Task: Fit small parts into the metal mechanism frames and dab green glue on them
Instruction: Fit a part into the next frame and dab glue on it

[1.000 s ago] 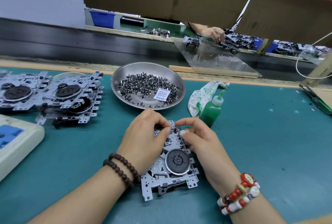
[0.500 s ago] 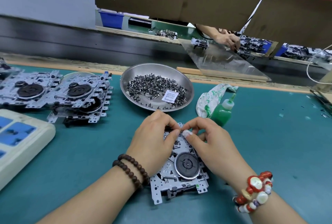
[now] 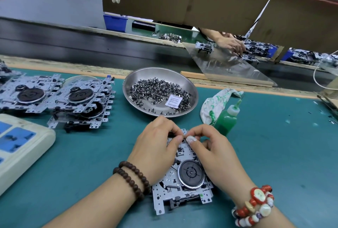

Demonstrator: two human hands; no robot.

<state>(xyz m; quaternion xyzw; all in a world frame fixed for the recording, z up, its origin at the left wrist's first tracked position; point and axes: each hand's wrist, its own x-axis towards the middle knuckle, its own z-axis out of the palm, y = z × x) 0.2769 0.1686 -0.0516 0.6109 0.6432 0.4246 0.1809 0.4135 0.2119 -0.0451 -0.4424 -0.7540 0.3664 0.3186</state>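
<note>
On the teal desk the scene matches the earlier frames, apart from the head view sitting a little differently; both hands have stayed bunched together over the far end of the metal mechanism frame, which lies flat beneath them with its round black wheel nearest the person. To the far left of the hands a stack of finished mechanism frames rests where it was, and nearer on that side lies a white power strip. Just beyond the hands sits the steel dish heaped with small black parts and a white desiccant packet. Right of the dish a green-stained rag touches the green glue bottle, which stands just beyond the right hand. The left hand and right hand curl inward, fingertips meeting and pinching at the frame's edge; whatever part they hold is hidden by the fingers.
</note>
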